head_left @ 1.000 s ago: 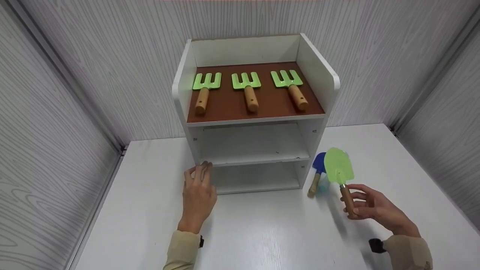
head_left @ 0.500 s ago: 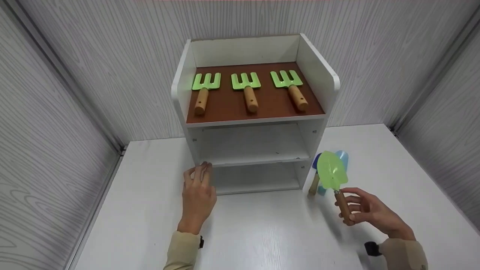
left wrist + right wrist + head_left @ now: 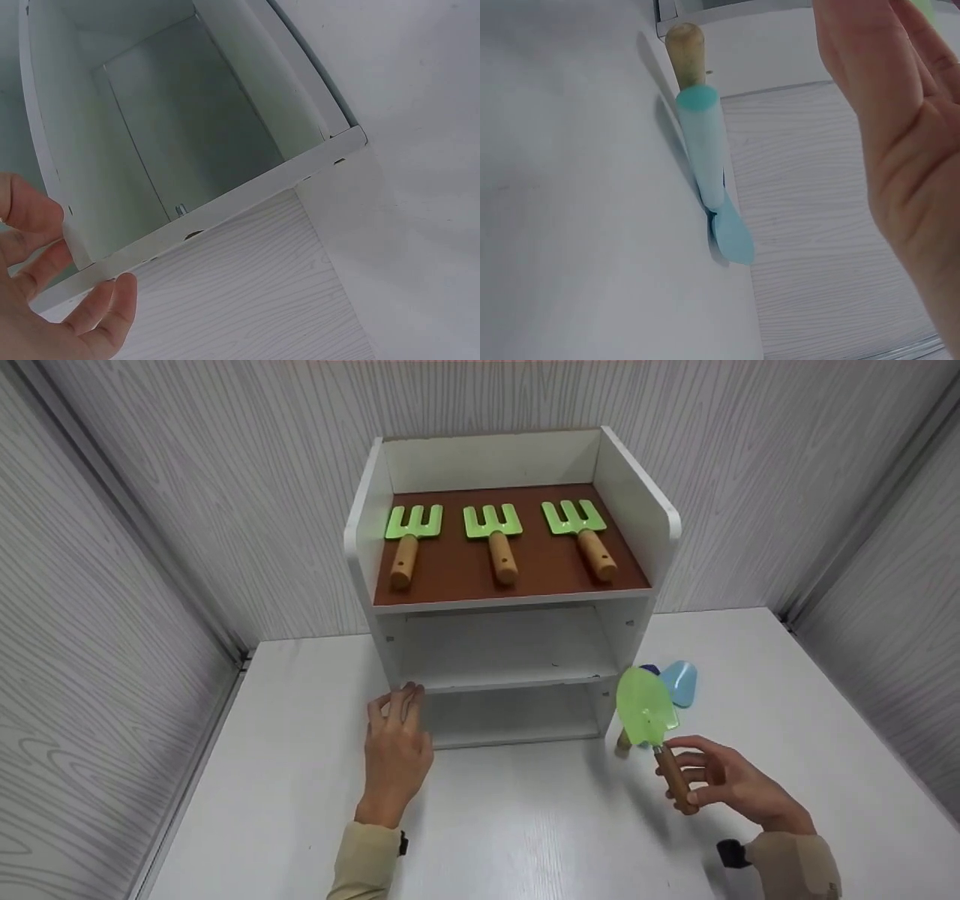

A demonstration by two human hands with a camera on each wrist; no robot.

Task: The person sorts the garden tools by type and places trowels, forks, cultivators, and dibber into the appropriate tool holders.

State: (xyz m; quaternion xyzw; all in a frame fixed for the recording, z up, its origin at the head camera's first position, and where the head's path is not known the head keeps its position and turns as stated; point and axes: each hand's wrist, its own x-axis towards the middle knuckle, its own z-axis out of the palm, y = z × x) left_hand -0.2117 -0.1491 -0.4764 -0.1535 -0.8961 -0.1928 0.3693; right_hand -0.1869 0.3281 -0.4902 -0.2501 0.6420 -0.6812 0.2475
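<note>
Right hand (image 3: 739, 786) has carried green trowel (image 3: 646, 706) leftward

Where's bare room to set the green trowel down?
Bare: middle compartment and bottom compartment, below the brown top shelf; table in front of the cabinet, between left hand and right hand; table left of the cabinet. Crowded: top shelf, three green forks abreast; table right of the cabinet, where light-blue shovel and dark-blue shovel bunch.

Beige sleeves (image 3: 364, 855), left and right; small black block (image 3: 732, 853) beside each.
</note>
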